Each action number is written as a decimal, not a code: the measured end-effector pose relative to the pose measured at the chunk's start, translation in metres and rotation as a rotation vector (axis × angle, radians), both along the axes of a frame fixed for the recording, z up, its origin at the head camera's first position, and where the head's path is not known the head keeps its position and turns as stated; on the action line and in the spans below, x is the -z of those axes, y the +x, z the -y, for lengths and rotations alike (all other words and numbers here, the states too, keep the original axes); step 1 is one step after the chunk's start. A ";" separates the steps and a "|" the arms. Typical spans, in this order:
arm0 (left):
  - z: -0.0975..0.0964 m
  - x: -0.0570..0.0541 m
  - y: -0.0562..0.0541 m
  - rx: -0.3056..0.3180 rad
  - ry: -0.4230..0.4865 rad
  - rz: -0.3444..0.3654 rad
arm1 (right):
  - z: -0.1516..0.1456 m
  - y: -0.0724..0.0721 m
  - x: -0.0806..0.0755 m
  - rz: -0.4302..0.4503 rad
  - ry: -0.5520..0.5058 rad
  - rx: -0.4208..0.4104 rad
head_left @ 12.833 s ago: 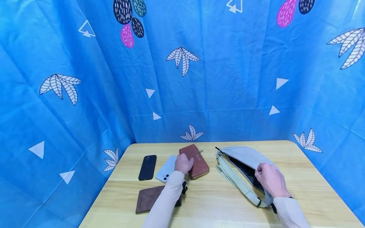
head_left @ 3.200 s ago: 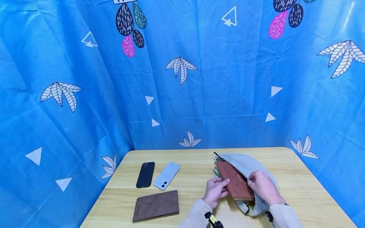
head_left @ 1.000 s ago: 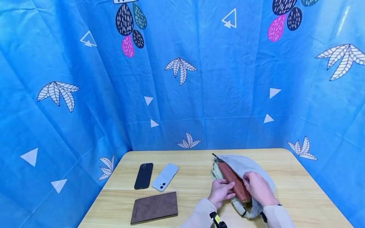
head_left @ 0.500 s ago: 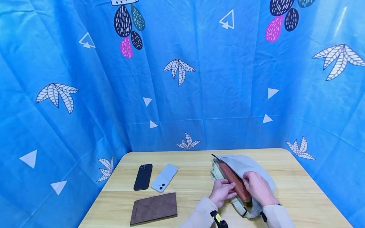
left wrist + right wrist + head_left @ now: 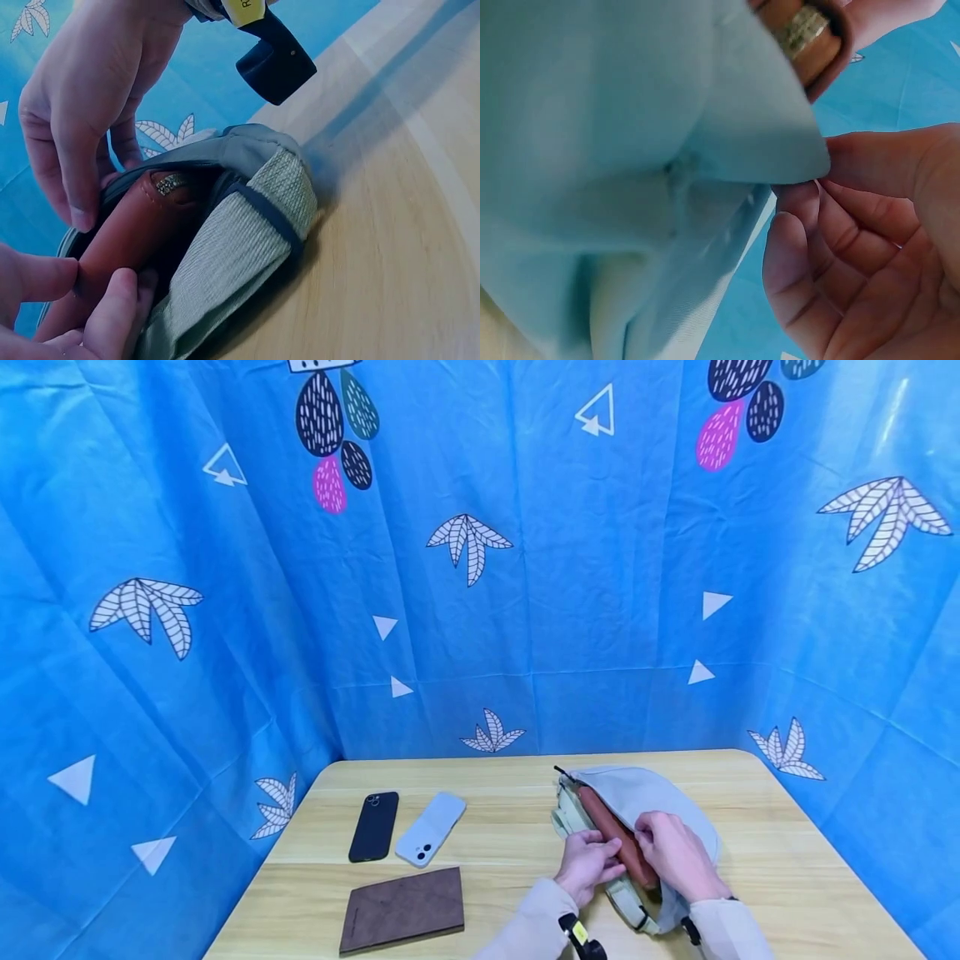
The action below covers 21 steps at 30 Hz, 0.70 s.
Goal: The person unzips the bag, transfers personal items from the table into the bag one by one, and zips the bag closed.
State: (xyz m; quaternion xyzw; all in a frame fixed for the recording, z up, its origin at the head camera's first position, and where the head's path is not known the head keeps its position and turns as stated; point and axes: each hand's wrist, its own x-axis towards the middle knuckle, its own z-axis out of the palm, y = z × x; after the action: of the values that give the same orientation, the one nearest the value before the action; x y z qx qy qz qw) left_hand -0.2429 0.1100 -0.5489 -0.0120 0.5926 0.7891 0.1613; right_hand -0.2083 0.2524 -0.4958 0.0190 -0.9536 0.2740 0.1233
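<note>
A reddish-brown zip wallet (image 5: 618,839) lies mostly inside the open grey belt bag (image 5: 675,793), only one long side showing in the mouth. My left hand (image 5: 587,866) pinches the wallet between thumb and fingers on the strap side. In the left wrist view the wallet (image 5: 127,232) shows its gold zip end deep in the opening. My right hand (image 5: 678,856) grips the bag's upper edge and holds the mouth wide. Up close in the right wrist view, thumb and index finger of the right hand (image 5: 870,232) pinch the bag's fabric (image 5: 727,97).
Left on the wooden table (image 5: 510,793) lie a black phone (image 5: 373,827), a light blue phone (image 5: 432,828) and a dark brown flat wallet (image 5: 403,910). The bag's pale green strap (image 5: 626,902) runs along its near side. Blue patterned curtain (image 5: 600,568) surrounds the table.
Earlier the wallet lay on the table beside the light blue phone. My left hand brought it right to the bag, and it has since sunk deeper inside. My right hand keeps hold of the edge.
</note>
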 end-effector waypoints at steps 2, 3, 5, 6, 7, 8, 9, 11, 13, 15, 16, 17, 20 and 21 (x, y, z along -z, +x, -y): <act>-0.002 0.000 0.000 -0.006 0.004 0.003 | 0.001 0.000 0.001 -0.007 -0.003 0.000; -0.002 0.000 0.000 -0.007 0.005 0.003 | 0.001 0.000 0.002 -0.010 -0.004 -0.001; -0.004 0.000 0.000 -0.007 0.003 0.009 | 0.002 0.000 0.002 -0.012 -0.005 -0.002; -0.005 0.000 -0.001 -0.007 0.000 0.014 | 0.002 0.000 0.002 -0.013 -0.005 -0.005; -0.005 0.000 -0.001 -0.006 -0.001 0.021 | 0.002 0.000 0.002 -0.010 -0.006 0.000; -0.006 -0.001 -0.001 -0.003 -0.005 0.024 | 0.002 0.000 0.002 -0.010 -0.008 -0.001; -0.006 -0.001 -0.002 0.001 -0.007 0.030 | 0.002 -0.001 0.002 -0.011 -0.008 -0.002; -0.007 -0.002 -0.003 0.007 -0.009 0.041 | 0.002 -0.001 0.001 -0.017 -0.007 -0.011; -0.007 -0.002 -0.003 0.012 -0.006 0.044 | 0.002 -0.001 0.001 -0.019 -0.005 -0.010; -0.008 -0.002 -0.004 0.010 -0.003 0.048 | 0.002 -0.001 0.002 -0.023 -0.002 -0.010; -0.009 -0.001 -0.004 0.008 -0.001 0.047 | 0.002 -0.002 0.003 -0.024 -0.002 -0.011; -0.009 -0.001 -0.004 0.005 0.000 0.045 | 0.002 -0.001 0.003 -0.027 0.001 -0.012; -0.012 0.001 -0.005 -0.009 0.002 0.052 | 0.002 -0.002 0.005 -0.027 0.002 -0.008; -0.013 0.001 -0.005 -0.012 0.002 0.052 | 0.002 -0.002 0.005 -0.026 0.004 -0.010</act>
State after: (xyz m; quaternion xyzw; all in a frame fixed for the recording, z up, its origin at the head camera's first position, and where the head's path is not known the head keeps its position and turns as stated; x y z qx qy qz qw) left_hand -0.2480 0.1230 -0.5496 -0.0360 0.5875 0.7900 0.1717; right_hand -0.2104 0.2502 -0.5006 0.0277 -0.9524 0.2723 0.1343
